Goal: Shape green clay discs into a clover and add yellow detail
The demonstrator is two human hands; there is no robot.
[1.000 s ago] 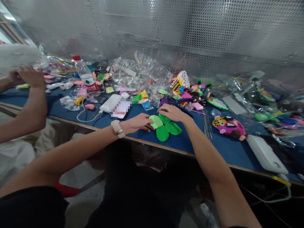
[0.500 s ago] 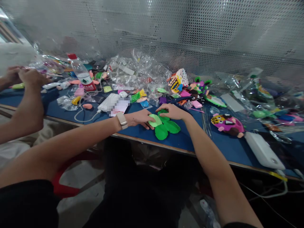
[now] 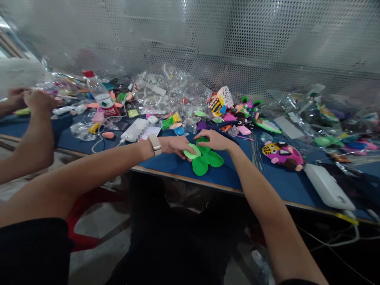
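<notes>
On the blue table lies a clover-like shape of bright green petals (image 3: 200, 165), two of them fully visible and a third partly under fingers. My left hand (image 3: 175, 145), with a pale band on its wrist, pinches a light green leaf-shaped piece (image 3: 194, 151) at the left side of the shape, with the thumb on top. My right hand (image 3: 217, 140) arches over the upper petal, its fingertips curled onto that petal's edge. Some of the right fingers are hidden behind the hand.
A red-capped bottle (image 3: 102, 96) stands to the left, near a white power bank (image 3: 135, 130) with a cable. Plastic wrappers (image 3: 178, 89) and colourful clay pieces line the back. A decorated purple mask (image 3: 283, 155) and white device (image 3: 329, 187) lie right. Another person's hands (image 3: 37, 99) work far left.
The view has shifted slightly. My left hand and the light green leaf piece sit about the same against the petals, with the leaf showing a little more. My right hand stays on the upper petal.
</notes>
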